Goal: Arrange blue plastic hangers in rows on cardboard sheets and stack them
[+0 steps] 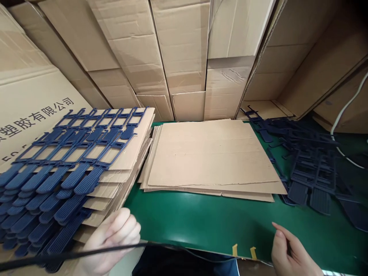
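Note:
My left hand is closed in a fist at the lower left, with nothing showing in it. It is beside the front corner of a stack of dark blue plastic parts, which have ribbed, rounded ends and open frames. These lie in rows between cardboard sheets. My right hand is over the green table near its front edge, thumb and index finger close together and nothing visible in them. In the middle lies a low pile of flat cardboard sheets, their edges slightly uneven.
More dark blue parts lie in a loose heap at the right. Cardboard boxes form a wall behind the table. A white cable hangs at the far right. A black cord crosses low in front. Yellow tape pieces mark the front edge.

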Action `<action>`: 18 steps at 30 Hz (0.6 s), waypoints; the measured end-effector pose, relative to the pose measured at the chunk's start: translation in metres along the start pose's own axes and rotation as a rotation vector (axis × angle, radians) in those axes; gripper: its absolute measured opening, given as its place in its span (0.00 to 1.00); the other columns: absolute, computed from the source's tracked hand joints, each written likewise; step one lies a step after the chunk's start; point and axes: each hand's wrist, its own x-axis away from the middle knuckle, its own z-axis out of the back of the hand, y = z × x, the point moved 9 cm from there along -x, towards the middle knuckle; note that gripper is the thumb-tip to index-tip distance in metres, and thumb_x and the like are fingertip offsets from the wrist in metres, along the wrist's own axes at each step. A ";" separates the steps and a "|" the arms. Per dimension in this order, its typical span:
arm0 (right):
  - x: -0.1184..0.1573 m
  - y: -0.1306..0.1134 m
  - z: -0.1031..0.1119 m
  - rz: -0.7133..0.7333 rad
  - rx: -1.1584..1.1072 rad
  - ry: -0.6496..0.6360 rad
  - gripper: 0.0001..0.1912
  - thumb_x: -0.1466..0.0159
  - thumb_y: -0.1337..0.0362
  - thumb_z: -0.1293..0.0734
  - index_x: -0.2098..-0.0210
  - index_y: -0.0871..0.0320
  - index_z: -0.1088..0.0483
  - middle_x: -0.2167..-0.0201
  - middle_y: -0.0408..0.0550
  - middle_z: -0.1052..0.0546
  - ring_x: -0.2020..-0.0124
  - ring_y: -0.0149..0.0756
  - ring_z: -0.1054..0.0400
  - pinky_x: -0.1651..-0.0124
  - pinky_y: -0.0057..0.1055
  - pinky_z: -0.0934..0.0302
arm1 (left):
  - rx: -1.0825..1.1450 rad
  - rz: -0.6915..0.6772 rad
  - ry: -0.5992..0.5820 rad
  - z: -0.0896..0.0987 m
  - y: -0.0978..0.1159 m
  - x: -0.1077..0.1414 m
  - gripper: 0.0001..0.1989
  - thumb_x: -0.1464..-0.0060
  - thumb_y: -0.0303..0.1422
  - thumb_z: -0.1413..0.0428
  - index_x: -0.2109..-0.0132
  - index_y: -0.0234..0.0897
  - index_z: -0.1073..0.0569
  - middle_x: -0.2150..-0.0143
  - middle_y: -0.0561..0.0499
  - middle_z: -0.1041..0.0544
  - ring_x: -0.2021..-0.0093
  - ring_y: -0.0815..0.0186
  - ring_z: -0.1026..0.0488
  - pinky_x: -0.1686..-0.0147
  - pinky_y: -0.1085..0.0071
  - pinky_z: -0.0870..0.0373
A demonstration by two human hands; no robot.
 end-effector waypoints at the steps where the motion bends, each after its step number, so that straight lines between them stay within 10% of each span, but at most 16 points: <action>1: -0.001 0.002 0.000 -0.042 0.007 -0.007 0.18 0.37 0.57 0.43 0.67 0.63 0.27 0.80 0.48 0.28 0.82 0.29 0.39 0.78 0.26 0.47 | 0.187 0.134 -0.110 -0.017 -0.019 -0.003 0.23 0.45 0.39 0.52 0.82 0.39 0.53 0.89 0.59 0.57 0.90 0.78 0.54 0.90 0.80 0.53; 4: -0.004 0.006 0.000 -0.130 0.021 -0.052 0.20 0.37 0.55 0.44 0.66 0.62 0.27 0.77 0.49 0.27 0.79 0.32 0.36 0.77 0.27 0.46 | 0.586 0.358 -0.141 -0.045 -0.060 0.007 0.22 0.51 0.35 0.49 0.79 0.39 0.57 0.86 0.59 0.60 0.87 0.76 0.60 0.91 0.78 0.57; 6: -0.007 0.009 -0.005 -0.159 0.036 -0.102 0.20 0.39 0.53 0.44 0.66 0.61 0.27 0.75 0.49 0.26 0.77 0.34 0.35 0.77 0.27 0.46 | 0.449 0.328 -0.072 -0.045 -0.080 0.019 0.17 0.51 0.30 0.51 0.79 0.37 0.53 0.84 0.57 0.54 0.84 0.75 0.55 0.86 0.76 0.56; 9: -0.008 0.015 -0.010 -0.209 0.047 -0.140 0.21 0.41 0.52 0.45 0.65 0.59 0.27 0.75 0.48 0.26 0.77 0.35 0.34 0.77 0.27 0.46 | -0.051 -0.038 -0.028 -0.038 -0.075 0.031 0.12 0.49 0.21 0.58 0.79 0.35 0.46 0.81 0.54 0.47 0.79 0.73 0.48 0.78 0.72 0.54; 13: -0.006 0.020 -0.009 -0.299 0.038 -0.098 0.22 0.43 0.52 0.44 0.65 0.60 0.27 0.79 0.47 0.28 0.78 0.35 0.36 0.75 0.28 0.45 | -0.415 -0.547 -0.266 -0.063 -0.055 0.048 0.12 0.50 0.16 0.60 0.76 0.36 0.46 0.80 0.54 0.48 0.77 0.71 0.50 0.77 0.71 0.55; 18: -0.006 0.017 -0.007 -0.328 0.039 -0.036 0.23 0.44 0.52 0.45 0.66 0.61 0.26 0.80 0.47 0.29 0.78 0.34 0.37 0.75 0.28 0.45 | -0.465 -0.697 -0.345 -0.071 -0.050 0.051 0.13 0.54 0.13 0.60 0.76 0.36 0.47 0.81 0.54 0.47 0.78 0.71 0.51 0.79 0.72 0.54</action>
